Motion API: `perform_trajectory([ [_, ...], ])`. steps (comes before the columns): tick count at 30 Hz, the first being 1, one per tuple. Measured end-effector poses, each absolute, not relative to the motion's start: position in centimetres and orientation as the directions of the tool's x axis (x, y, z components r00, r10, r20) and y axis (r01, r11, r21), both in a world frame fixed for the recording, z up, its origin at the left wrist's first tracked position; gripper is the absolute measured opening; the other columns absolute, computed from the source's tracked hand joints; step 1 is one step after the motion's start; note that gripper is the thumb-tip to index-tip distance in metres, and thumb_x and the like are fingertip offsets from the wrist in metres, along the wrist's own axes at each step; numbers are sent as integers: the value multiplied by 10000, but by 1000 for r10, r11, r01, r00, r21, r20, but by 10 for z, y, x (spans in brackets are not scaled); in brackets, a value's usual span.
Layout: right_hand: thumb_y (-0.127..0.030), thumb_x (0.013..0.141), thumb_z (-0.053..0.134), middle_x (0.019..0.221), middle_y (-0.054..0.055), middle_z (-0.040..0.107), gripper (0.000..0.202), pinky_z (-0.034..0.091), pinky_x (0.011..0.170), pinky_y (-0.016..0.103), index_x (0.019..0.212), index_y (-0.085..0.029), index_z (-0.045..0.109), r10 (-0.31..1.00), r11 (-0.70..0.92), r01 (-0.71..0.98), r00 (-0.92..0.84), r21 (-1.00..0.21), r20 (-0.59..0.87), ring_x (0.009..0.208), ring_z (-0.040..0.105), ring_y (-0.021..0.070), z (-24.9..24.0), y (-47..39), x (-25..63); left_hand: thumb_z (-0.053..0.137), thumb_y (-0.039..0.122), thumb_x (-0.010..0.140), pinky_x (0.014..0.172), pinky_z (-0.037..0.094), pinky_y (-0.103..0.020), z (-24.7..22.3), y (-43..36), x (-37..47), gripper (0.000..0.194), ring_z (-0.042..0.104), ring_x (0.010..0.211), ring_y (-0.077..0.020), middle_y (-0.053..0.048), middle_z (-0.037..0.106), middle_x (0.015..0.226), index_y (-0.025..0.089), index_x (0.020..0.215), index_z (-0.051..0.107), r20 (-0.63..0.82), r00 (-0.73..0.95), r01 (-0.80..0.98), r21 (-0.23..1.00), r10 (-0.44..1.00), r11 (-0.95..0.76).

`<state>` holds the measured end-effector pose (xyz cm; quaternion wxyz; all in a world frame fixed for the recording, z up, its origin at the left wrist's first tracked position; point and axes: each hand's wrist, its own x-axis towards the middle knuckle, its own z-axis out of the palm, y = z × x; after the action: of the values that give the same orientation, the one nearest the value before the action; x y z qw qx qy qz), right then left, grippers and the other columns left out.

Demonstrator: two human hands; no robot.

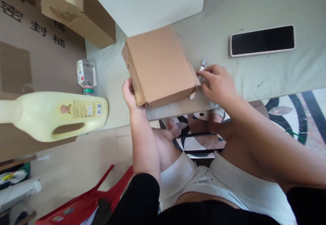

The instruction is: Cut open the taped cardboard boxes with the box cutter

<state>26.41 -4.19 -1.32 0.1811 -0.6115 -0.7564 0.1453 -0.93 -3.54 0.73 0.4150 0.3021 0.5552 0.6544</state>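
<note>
A flat brown cardboard box point(159, 65) lies at the front edge of the pale cloth-covered table. My left hand point(130, 94) is at the box's left front corner, its fingers curled around the side and partly hidden. At the right front corner, my right hand point(216, 82) touches the box edge with thumb and forefinger together; whether anything is pinched there is too small to tell. A slim white tool with a pointed tip point(203, 64) lies just beyond those fingertips. Beneath the box's right front corner a small pale object point(192, 95) peeks out.
A phone point(263, 40) lies at the right. Behind the box stands a large white box point(152, 4). On the left are an open carton point(94, 19), a clear bottle point(87, 75), a yellow jug point(61, 116) and a big printed carton point(40, 58). A red chair point(102, 196) is below left.
</note>
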Motion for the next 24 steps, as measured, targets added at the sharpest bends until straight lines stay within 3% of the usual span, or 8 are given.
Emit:
perform_trajectory([
  [4,-216,822,484,1341,197,575,264,434,1088,556,893,-136,726,945,324,751,-285,-575,160,1279,535,372,-15,-39,260,557,682,787,870,562,-385,11,-35,-9,483,666,1015,-276,-87,692,971,225,917,641,-117,-403,-274,962,908,3],
  [8,-187,781,480,1405,149,559,405,434,1147,503,1143,-178,661,921,389,545,-249,-743,299,1345,521,306,-8,-38,258,504,698,807,936,554,-394,13,-38,-8,506,656,1104,-287,-88,704,1035,231,939,646,-27,-429,-246,965,903,-87],
  [11,-254,822,485,1391,122,579,463,430,1171,496,1276,-226,569,877,481,451,-230,-752,422,1349,529,289,-9,-37,257,523,544,805,946,561,-381,7,-37,-12,365,686,1016,-250,-72,707,976,210,898,635,40,-492,-176,974,870,-145],
  [13,-333,860,488,1324,124,617,454,470,1136,495,1300,-227,523,869,495,428,-245,-756,430,1298,569,292,-15,-35,255,542,484,792,963,561,-371,2,-36,-17,307,695,1005,-237,-65,704,943,200,878,620,42,-529,-122,985,847,-125],
  [19,-337,810,585,1209,125,632,469,572,965,456,1246,-206,477,898,434,438,-281,-787,339,1134,630,285,-27,-29,247,371,822,798,1149,461,-382,0,-40,-21,700,599,1292,-275,-108,691,1204,238,1064,650,72,-305,20,997,950,-69],
  [24,-420,853,581,1106,129,603,380,573,910,485,1177,-232,517,901,435,494,-228,-753,370,1057,616,291,-16,-28,252,293,864,806,1171,449,-430,5,-41,-15,773,570,1339,-294,-112,681,1244,258,1122,653,74,-245,13,997,967,-73],
])
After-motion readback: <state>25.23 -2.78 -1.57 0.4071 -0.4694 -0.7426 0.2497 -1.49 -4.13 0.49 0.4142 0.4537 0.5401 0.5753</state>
